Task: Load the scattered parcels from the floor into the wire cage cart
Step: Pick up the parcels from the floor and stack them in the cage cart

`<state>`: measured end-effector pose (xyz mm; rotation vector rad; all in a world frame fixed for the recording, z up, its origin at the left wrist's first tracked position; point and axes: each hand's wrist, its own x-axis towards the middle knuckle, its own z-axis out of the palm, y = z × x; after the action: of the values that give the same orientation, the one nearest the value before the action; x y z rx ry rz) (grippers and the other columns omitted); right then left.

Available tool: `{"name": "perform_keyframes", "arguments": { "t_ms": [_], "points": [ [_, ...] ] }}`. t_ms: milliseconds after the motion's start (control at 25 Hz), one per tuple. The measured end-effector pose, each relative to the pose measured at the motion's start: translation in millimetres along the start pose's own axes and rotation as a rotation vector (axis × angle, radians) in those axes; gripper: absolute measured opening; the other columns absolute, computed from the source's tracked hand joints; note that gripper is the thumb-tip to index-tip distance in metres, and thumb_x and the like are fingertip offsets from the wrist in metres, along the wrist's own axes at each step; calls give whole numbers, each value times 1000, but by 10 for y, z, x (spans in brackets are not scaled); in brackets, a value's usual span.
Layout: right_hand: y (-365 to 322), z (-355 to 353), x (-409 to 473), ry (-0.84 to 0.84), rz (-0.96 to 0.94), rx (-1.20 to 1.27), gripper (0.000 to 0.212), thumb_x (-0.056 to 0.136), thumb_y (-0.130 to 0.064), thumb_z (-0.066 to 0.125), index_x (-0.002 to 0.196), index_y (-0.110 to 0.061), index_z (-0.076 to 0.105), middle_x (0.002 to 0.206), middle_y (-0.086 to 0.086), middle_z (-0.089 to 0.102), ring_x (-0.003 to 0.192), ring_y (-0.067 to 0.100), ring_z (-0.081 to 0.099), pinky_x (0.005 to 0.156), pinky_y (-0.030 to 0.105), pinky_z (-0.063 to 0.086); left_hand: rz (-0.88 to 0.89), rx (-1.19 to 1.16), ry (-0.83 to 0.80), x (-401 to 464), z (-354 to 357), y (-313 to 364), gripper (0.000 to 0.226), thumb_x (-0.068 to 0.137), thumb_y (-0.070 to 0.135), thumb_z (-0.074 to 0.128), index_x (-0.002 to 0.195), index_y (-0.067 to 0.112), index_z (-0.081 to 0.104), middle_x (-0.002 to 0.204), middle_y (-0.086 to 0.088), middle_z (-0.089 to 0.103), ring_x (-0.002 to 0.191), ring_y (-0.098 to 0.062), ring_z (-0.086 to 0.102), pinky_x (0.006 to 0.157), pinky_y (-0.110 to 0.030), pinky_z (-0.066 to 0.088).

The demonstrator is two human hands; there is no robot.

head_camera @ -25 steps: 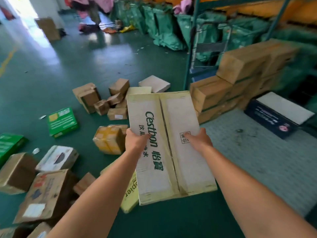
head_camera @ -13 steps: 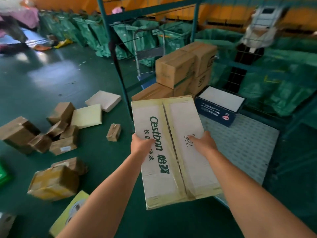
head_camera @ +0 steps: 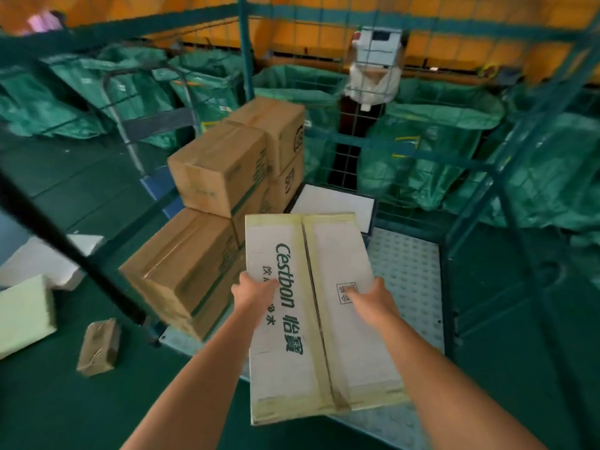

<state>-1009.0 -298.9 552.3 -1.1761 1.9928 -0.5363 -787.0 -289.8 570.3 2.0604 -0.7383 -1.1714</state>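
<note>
The left hand [head_camera: 255, 292] and right hand [head_camera: 370, 298] grip the taped Cestbon carton [head_camera: 337, 254] from either side, fingers curled onto its top, carrying it above the wire cage cart's perforated floor [head_camera: 409, 271]; next, probably, lowering it flat beside the stacked brown boxes [head_camera: 217, 167].

We look from a single head-worn camera, forward and steeply down, with no second view sharing the scene. It sits close above the wire cage cart [head_camera: 409, 280], whose floor fills the middle, wide-angle bending the bars.
</note>
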Motion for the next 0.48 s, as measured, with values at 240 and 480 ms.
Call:
{"name": "perform_keyframes", "arguments": {
  "t_ms": [240, 480],
  "points": [
    [167, -526, 955, 68, 166, 111, 67, 83, -45, 68, 135, -14, 37, 134, 10, 53, 119, 31, 54, 97, 39, 45, 71, 203, -113, 479, 1016, 865, 59, 85, 25, 60, 138, 14, 36, 135, -13, 31, 81, -24, 49, 74, -37, 48],
    [502, -1460, 2015, 154, 221, 132, 70, 86, -42, 64, 139, -9, 33, 136, 12, 52, 118, 33, 55, 95, 38, 47, 157, 236, -258, 682, 2411, 1725, 61, 82, 25, 62, 138, 15, 39, 136, -10, 32, 92, -23, 52, 76, -37, 46]
  ]
}}
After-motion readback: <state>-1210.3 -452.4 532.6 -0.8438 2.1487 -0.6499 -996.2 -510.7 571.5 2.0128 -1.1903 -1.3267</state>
